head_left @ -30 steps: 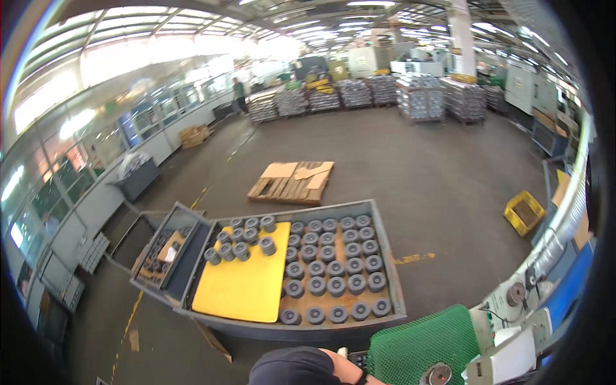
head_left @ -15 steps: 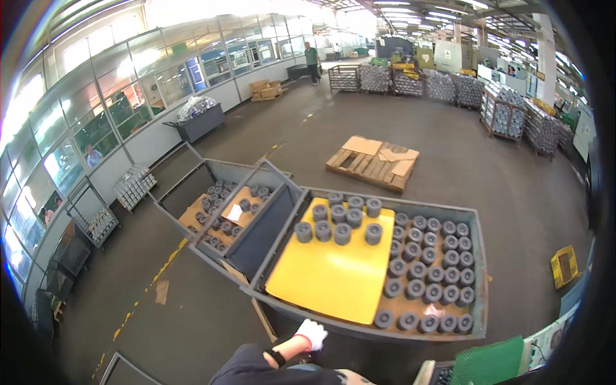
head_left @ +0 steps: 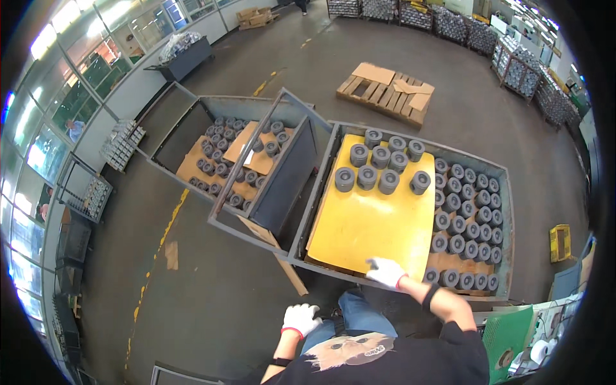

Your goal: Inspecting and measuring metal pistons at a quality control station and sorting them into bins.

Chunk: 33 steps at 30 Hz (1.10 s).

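My right hand [head_left: 386,273], in a white glove, reaches over the near edge of a yellow sheet [head_left: 366,231], its fingers loosely extended and nothing visible in them. Whether it touches the sheet is unclear. The sheet lies in a grey metal bin [head_left: 510,224], and several grey cylindrical metal parts [head_left: 388,181] stand upright on its far half. More such parts [head_left: 471,231] stand in rows on brown board in the bin's right side. My left hand [head_left: 301,319], also gloved, hangs in front of my leg, short of the bin, its fingers slightly curled and apart, holding nothing.
A second grey bin [head_left: 282,186] with a raised frame adjoins on the left, holding similar parts on cardboard. Beyond lies a wooden pallet [head_left: 385,96] with cardboard pieces. A yellow crate [head_left: 560,242] is at right, a green panel [head_left: 507,343] at lower right, a cardboard scrap [head_left: 171,255] on the floor.
The view has tilted downward, closer over the bin. My right hand has come into view at the yellow sheet's near edge; my left hand is now lower and farther from the bin.
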Tool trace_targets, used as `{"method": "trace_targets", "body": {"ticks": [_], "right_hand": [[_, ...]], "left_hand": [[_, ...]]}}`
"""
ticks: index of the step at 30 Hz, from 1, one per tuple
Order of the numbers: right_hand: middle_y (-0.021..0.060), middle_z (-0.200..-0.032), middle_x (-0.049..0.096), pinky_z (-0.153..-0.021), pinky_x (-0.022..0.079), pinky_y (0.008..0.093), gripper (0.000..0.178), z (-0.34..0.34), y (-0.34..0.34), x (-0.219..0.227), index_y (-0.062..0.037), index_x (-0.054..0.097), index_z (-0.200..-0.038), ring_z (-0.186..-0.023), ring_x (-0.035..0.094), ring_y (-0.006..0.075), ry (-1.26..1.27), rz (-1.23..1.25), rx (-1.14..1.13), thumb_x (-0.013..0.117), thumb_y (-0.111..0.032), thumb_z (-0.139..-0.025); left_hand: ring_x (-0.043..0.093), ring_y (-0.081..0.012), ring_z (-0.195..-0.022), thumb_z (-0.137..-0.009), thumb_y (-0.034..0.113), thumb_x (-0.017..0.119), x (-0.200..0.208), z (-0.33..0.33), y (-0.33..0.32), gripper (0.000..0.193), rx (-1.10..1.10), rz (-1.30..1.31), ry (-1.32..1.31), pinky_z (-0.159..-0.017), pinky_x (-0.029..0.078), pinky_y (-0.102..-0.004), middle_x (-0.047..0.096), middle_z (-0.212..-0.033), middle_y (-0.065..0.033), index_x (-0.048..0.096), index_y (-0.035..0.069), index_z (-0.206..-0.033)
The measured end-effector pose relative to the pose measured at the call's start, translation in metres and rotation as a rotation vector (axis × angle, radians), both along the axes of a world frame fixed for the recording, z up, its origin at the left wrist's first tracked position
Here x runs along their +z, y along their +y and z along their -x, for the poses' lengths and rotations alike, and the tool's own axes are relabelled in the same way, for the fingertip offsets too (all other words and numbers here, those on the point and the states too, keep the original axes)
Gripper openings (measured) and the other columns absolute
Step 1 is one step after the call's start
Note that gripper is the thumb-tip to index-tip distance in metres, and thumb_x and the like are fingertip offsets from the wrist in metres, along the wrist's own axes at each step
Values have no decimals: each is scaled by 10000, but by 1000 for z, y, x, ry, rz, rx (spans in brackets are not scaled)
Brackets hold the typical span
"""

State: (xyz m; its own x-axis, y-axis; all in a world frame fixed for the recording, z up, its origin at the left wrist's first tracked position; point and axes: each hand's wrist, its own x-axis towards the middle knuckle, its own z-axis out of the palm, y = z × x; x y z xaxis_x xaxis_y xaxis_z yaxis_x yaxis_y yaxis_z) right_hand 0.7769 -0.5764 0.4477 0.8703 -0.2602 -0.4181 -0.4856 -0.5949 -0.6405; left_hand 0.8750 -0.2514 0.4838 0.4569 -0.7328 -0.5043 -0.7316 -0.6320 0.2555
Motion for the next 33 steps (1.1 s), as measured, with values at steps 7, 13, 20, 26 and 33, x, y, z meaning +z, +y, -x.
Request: {"method": "trace_targets", "body": {"ticks": [7,13,20,26,33], "right_hand": [[252,-1333,580,-1028,449,421,890,-209,-93,-42,-97,304,-1520,-1229,560,397,-40,-58,-151,704,-406,-788],[216,-1150,675,-901,518,471,580,-279,-90,-82,-166,464,-1385,-1056,659,387,83,148,-482,618,-324,-849],[199,-893,691,-761,533,483,367,-224,-77,-78,-94,597,-1119,-828,678,386,-158,292,-230,643,-285,-808],[175,-827,695,-711,536,494,254,-126,-15,-49,-147,641,-1036,-774,682,373,-112,205,232,648,-281,-821],[167,-891,686,-758,523,490,289,-113,-47,-53,-143,671,-1046,-853,672,353,-67,165,511,638,-321,-822]], "left_hand": [[631,-300,-1121,-826,562,580,-3,15,54,549,434,-253,126,-971,476,-460,668,-1207,-115,660,218,-1247],[621,-333,-1157,-824,550,595,12,2,27,575,617,-174,160,-992,483,-455,659,-1248,-140,646,202,-1280],[613,-351,-1132,-801,473,666,1,-44,-46,599,416,146,63,-981,471,-470,641,-1238,-167,605,128,-1287],[534,-398,-1195,-709,364,787,-14,-91,-135,783,124,301,-35,-1008,435,-496,513,-1366,-198,481,142,-1395],[410,-440,-1330,-633,294,866,-47,-97,-207,968,-79,144,28,-1031,410,-576,386,-1476,-196,381,207,-1466]]}}
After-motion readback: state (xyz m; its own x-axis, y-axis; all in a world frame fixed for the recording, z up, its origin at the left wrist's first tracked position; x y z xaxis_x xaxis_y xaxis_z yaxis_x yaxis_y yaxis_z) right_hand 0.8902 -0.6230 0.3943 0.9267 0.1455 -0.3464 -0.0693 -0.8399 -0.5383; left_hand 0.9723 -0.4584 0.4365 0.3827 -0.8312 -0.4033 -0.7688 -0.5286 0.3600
